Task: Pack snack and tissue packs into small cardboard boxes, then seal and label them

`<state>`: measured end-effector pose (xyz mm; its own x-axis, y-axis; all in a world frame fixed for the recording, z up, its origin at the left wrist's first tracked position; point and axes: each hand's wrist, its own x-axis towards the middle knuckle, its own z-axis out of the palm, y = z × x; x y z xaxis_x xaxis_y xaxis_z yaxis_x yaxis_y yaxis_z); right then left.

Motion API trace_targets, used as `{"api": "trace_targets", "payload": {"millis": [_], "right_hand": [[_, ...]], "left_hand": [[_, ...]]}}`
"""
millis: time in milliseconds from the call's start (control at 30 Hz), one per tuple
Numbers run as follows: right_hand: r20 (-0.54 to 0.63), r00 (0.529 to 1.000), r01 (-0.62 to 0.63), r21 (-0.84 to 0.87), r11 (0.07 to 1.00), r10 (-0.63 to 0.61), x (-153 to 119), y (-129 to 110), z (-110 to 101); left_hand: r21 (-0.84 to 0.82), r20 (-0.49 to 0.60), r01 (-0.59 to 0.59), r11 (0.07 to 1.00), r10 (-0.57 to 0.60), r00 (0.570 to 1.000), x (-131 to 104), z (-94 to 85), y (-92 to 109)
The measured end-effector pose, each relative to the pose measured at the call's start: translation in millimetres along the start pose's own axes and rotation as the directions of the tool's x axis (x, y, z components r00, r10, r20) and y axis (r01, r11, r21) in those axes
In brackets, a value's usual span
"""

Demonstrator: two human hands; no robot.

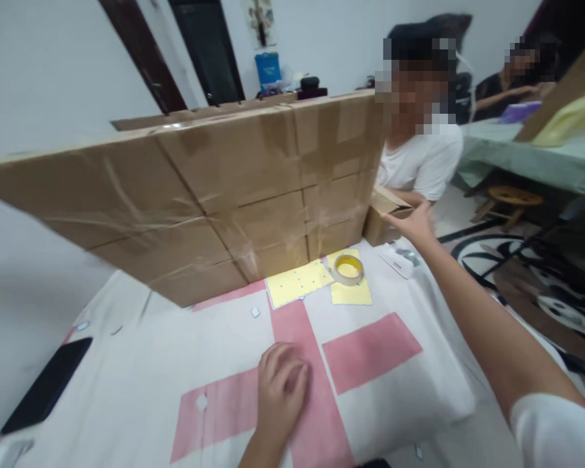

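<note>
- Small cardboard box (381, 226), standing at the right side of the cloth-covered tabletop (385, 416), just beside the end of a large cardboard panel; its top flap is partly raised.
- At far left, a flat black slab (49, 385) lies on the white-and-pink cloth.
- The large cardboard panel (253, 195), taped and seamed into sections, stands across the back of the tabletop.
- A blue container (268, 70) shows behind the panel.
- The person's left hand (281, 382) rests over a pink band of the cloth, half open with fingers loosely curled, nothing visible in its grasp.
- Two yellow sheets (299, 284) lie near the panel's foot, a roll of tape (338, 280) resting on the right-hand one.
- The right hand (416, 226) reaches to the small box, thumb out along the top edge, fingers blurred; how firmly it holds cannot be told.
- Beyond that hand, a co-worker in a white shirt (436, 159).
- Farther right, a wooden stool (514, 196) stands by a green-covered table (517, 148), with another person (490, 91) behind.
</note>
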<state>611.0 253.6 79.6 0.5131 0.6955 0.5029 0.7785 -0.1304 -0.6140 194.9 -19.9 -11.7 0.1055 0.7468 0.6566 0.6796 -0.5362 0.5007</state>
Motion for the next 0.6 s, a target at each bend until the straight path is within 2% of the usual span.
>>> {"api": "trace_targets", "payload": {"millis": [67,100,167,233,300,333,433,500,533,600], "right_hand": [[-0.128,0.986,0.115,0.02,0.993,-0.111,-17.0,-36.7,-7.0],[-0.159,0.967,0.211,0.076,0.974,-0.197,-29.8,-59.0,-7.7],[-0.143,0.909,0.415,0.214,0.884,-0.392,-64.4,-110.0,-3.4],[-0.059,0.829,0.54,0.35,0.766,-0.557,-109.5,-166.1,7.1],[0.058,0.712,0.587,0.498,0.638,-0.7,-160.3,-222.7,22.1],[0.125,0.652,0.564,0.58,0.588,-0.748,-186.2,-250.1,30.9],[0.323,0.468,0.366,0.776,0.514,-0.822,-260.5,-326.6,62.3],[0.404,0.365,0.253,0.824,0.507,-0.839,-304.9,-373.9,88.1],[0.432,0.332,0.217,0.83,0.514,-0.838,-325.1,-396.8,102.8],[0.494,0.31,0.147,0.819,0.554,-0.812,-360.7,-440.6,135.8]], "left_hand": [[-0.008,-0.051,0.062,0.998,-0.062,0.997,4.1,-17.4,-13.6],[-0.004,-0.083,0.097,0.995,-0.097,0.992,7.1,-30.5,-24.1],[-0.007,-0.16,0.187,0.982,-0.186,0.97,14.8,-64.5,-52.0],[-0.054,-0.258,0.297,0.953,-0.301,0.918,25.6,-105.4,-87.6],[-0.144,-0.415,0.406,0.902,-0.428,0.803,40.3,-146.4,-129.4],[-0.207,-0.476,0.447,0.87,-0.489,0.731,49.1,-165.0,-152.4],[-0.293,-0.594,0.507,0.811,-0.569,0.568,80.6,-206.9,-228.4],[-0.361,-0.633,0.546,0.756,-0.628,0.451,104.5,-221.2,-281.5],[-0.396,-0.641,0.562,0.726,-0.657,0.397,116.7,-224.2,-307.2],[-0.461,-0.626,0.581,0.671,-0.71,0.323,140.1,-222.5,-353.7]]}}
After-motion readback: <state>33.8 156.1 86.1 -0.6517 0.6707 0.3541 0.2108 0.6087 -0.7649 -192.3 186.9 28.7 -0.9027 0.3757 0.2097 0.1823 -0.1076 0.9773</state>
